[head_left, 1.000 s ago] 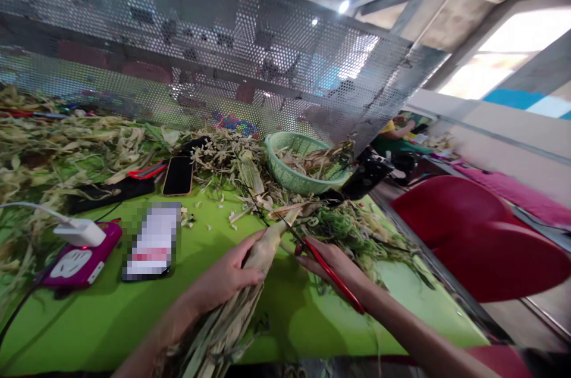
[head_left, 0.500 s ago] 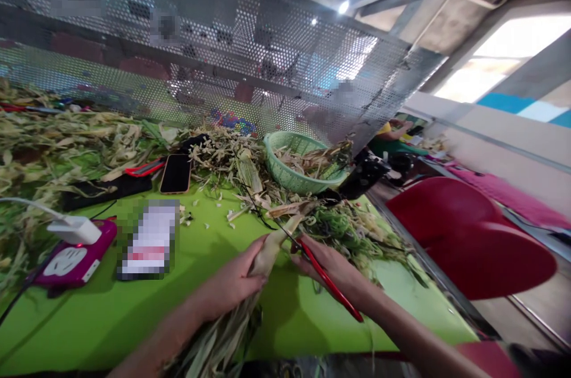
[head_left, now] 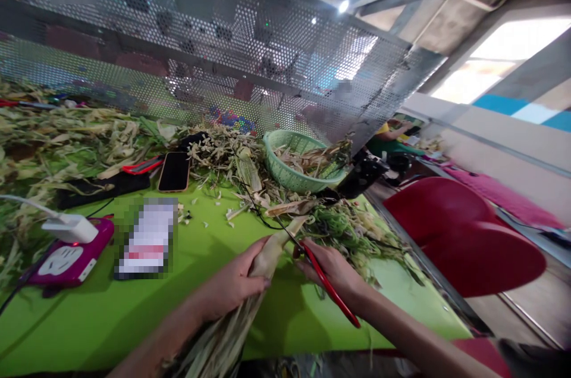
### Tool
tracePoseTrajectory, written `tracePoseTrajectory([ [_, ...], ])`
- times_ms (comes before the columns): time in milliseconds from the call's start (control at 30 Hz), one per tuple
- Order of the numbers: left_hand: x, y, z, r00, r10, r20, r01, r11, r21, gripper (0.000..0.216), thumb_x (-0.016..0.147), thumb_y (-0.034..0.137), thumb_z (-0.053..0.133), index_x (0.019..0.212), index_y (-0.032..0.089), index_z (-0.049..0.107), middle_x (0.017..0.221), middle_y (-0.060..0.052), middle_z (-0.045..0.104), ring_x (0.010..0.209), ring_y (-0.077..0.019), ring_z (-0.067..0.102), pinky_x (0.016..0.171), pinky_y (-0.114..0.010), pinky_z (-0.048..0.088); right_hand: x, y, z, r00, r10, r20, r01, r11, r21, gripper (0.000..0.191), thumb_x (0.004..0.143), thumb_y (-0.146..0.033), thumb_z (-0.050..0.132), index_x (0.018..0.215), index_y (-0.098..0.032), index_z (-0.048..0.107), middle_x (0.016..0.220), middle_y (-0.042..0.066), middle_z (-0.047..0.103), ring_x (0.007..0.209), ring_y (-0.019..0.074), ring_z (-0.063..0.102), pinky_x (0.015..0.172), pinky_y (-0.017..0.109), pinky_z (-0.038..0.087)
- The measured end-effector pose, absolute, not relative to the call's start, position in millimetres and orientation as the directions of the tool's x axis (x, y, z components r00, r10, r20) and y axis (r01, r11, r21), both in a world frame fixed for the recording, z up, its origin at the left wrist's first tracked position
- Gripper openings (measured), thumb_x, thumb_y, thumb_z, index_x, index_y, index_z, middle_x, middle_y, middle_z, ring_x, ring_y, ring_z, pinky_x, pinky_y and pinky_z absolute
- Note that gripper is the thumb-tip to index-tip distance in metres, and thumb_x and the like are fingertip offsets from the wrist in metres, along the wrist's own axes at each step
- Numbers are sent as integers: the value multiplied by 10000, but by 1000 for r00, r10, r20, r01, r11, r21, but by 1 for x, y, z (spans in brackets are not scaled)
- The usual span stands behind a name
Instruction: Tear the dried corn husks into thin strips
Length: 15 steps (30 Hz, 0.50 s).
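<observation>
My left hand (head_left: 243, 280) is closed around a corn husk (head_left: 266, 259), whose pale stem end points away from me and whose loose leaves trail down over the table's front edge. In my right hand (head_left: 328, 268) are red-handled scissors (head_left: 330, 286), with one handle reaching back along my wrist. Their metal blades lie against the husk near its stem end. Green and brown husk scraps (head_left: 352, 235) lie just beyond my right hand.
A green plastic basket (head_left: 285, 172) with dry husks stands at the back. Left are a phone (head_left: 174, 172), a blurred lit phone (head_left: 149, 238), a magenta power bank (head_left: 96, 250) and heaped husks (head_left: 89, 134). A red chair (head_left: 464, 235) is at right; a perforated metal screen (head_left: 232, 62) stands behind.
The scissors and my right hand have shifted very slightly, and the blades stay at the husk's stem end. My left hand keeps its grip. The camera view has moved a little.
</observation>
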<state>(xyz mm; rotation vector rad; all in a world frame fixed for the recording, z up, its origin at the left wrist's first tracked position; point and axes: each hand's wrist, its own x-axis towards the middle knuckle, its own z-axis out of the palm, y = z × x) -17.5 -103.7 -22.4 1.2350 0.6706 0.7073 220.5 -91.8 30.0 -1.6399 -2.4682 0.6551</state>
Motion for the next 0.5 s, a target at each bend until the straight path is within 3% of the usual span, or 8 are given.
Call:
tracePoseTrajectory([
  [233, -28, -103, -10, 646, 752, -131, -204, 335, 920, 780, 739, 244, 641, 1452, 235, 323, 1457, -54, 415, 1295, -285, 395, 1085, -378, 284, 231, -87, 19, -401, 909, -115, 865, 335, -373, 213, 897, -310, 399, 797, -194, 545, 677, 26, 603, 592, 157, 552, 593, 247, 399],
  [367, -32, -102, -1, 644, 739, -199, -207, 418, 885, 800, 727, 269, 656, 1452, 259, 318, 1317, -68, 539, 1031, -252, 565, 895, -341, 435, 240, -86, 9, -370, 910, -187, 905, 307, -294, 175, 868, -336, 450, 833, -196, 548, 675, 21, 620, 587, 164, 563, 576, 248, 386],
  [500, -32, -102, 1, 620, 747, -239, -211, 452, 867, 793, 766, 364, 649, 1464, 257, 290, 1074, -58, 657, 836, -190, 599, 761, -277, 457, 245, -81, 16, -256, 951, -175, 962, 232, -146, 220, 856, -409, 490, 895, -207, 569, 739, 45, 668, 647, 206, 612, 577, 265, 360],
])
